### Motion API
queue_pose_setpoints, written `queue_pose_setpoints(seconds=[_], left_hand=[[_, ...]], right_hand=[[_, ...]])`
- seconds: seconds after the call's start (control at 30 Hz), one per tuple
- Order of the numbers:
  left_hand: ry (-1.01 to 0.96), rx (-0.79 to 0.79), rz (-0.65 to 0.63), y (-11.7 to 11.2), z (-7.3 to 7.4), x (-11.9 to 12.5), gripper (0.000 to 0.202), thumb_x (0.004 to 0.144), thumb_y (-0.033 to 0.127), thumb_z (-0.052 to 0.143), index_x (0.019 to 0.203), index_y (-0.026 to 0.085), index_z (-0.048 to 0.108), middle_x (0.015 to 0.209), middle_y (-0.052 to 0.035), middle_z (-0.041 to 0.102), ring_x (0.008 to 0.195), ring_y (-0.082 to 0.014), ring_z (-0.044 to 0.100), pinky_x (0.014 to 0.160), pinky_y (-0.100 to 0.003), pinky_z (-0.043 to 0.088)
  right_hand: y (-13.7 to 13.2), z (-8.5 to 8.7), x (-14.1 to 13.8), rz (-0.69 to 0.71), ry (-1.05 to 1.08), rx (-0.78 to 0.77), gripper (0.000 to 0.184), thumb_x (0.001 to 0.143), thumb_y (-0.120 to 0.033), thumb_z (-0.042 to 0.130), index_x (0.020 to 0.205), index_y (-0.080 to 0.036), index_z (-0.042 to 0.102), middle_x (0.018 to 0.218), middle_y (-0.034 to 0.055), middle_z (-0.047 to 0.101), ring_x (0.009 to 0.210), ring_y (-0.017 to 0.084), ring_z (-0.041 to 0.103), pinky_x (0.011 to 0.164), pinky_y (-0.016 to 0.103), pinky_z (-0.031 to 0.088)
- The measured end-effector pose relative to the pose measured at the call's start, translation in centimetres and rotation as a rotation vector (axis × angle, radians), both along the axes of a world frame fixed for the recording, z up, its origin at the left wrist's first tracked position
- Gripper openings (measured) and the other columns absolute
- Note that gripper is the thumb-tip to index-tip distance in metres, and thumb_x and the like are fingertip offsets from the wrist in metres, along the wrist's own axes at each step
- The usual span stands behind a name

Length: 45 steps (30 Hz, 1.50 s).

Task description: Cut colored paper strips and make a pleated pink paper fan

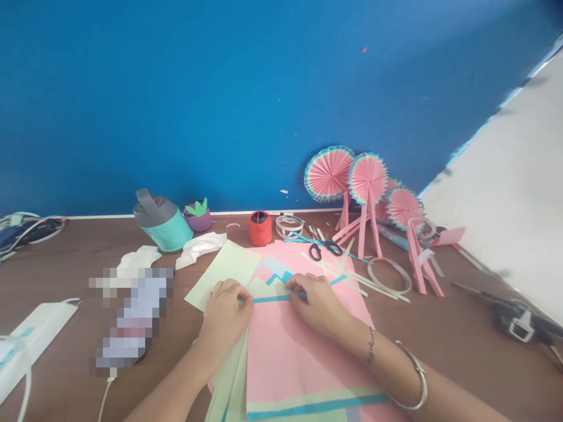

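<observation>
A pink paper sheet (299,357) lies in front of me, with blue and pale green bands along its near edge. Across its far part runs a blue strip (272,299). My left hand (226,308) is closed in a pinch at the strip's left end, by the sheet's left edge. My right hand (314,302) has its fingers curled and pinched on the far edge near the middle of that strip. Pale green paper (224,269) spreads under and beside the left hand. Just beyond the fingers, a blue zigzag paper piece (281,276) lies on more pink paper.
Black-handled scissors (323,246) and pale paper strips (378,286) lie behind the sheets. Pleated pink paper fans (368,181) stand at the right. A red container (260,228), a teal-grey container (165,223) and crumpled tissue (200,249) sit at the back. A power strip (35,346) lies left.
</observation>
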<state>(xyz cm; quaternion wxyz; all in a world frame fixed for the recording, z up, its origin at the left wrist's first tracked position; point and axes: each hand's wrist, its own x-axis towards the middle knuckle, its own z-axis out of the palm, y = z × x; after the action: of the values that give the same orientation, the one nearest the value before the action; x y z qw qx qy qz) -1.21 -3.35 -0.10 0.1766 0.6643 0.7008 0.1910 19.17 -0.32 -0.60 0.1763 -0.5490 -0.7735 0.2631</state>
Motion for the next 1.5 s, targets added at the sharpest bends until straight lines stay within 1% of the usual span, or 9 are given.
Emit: queue_pose_setpoints(seconds=[0.33,0.47,0.67,0.9,1.2,1.5], left_hand=[[0.083,-0.006,-0.029,-0.19,0.31,0.38,0.014,0.078,0.018,0.042,0.066,0.022,0.049,0.08,-0.0019,0.058,0.084,-0.0217,0.051,0.074,-0.036,0.036],[0.088,-0.009,-0.036,-0.36,0.34,0.41,0.014,0.078,0.018,0.041,0.065,0.022,0.046,0.079,-0.0015,0.057,0.083,-0.0214,0.051,0.074,-0.036,0.035],[0.112,0.008,-0.051,-0.34,-0.05,0.31,0.014,0.079,0.019,0.041,0.066,0.022,0.045,0.08,-0.0018,0.056,0.083,-0.0219,0.05,0.072,-0.036,0.035],[0.106,0.007,-0.05,-0.38,0.31,0.37,0.014,0.078,0.019,0.041,0.065,0.022,0.045,0.079,-0.0019,0.056,0.083,-0.0216,0.05,0.073,-0.036,0.035],[0.115,0.022,-0.043,-0.49,0.06,0.32,0.015,0.078,0.018,0.041,0.063,0.022,0.045,0.077,-0.0016,0.056,0.082,-0.021,0.051,0.072,-0.035,0.035],[0.114,0.01,-0.048,-0.37,0.11,0.32,0.015,0.078,0.019,0.042,0.064,0.021,0.046,0.079,-0.002,0.056,0.083,-0.0215,0.051,0.073,-0.037,0.036]], right_hand=[[-0.2,0.18,-0.21,0.002,-0.033,0.035,0.021,0.077,-0.01,0.051,0.091,-0.02,0.062,0.082,0.0029,0.064,0.08,0.016,0.056,0.08,0.03,0.03],[-0.41,0.42,-0.23,0.004,-0.04,0.05,0.021,0.077,-0.009,0.05,0.092,-0.02,0.062,0.081,0.0027,0.064,0.079,0.016,0.055,0.079,0.03,0.029],[-0.56,0.53,-0.25,0.014,-0.037,0.069,0.024,0.076,-0.007,0.05,0.092,-0.02,0.062,0.082,0.0025,0.064,0.08,0.016,0.055,0.077,0.028,0.029],[-0.47,0.21,-0.29,0.019,-0.063,0.073,0.025,0.076,-0.006,0.048,0.093,-0.019,0.061,0.083,0.0031,0.064,0.079,0.016,0.054,0.076,0.028,0.028],[-0.54,0.51,-0.5,0.027,-0.072,0.083,0.026,0.075,-0.005,0.047,0.092,-0.019,0.061,0.08,0.0022,0.064,0.078,0.016,0.053,0.075,0.028,0.028],[-0.59,0.69,-0.83,0.032,-0.132,0.082,0.026,0.074,-0.005,0.046,0.091,-0.019,0.059,0.085,0.0023,0.065,0.081,0.017,0.053,0.074,0.028,0.025]])
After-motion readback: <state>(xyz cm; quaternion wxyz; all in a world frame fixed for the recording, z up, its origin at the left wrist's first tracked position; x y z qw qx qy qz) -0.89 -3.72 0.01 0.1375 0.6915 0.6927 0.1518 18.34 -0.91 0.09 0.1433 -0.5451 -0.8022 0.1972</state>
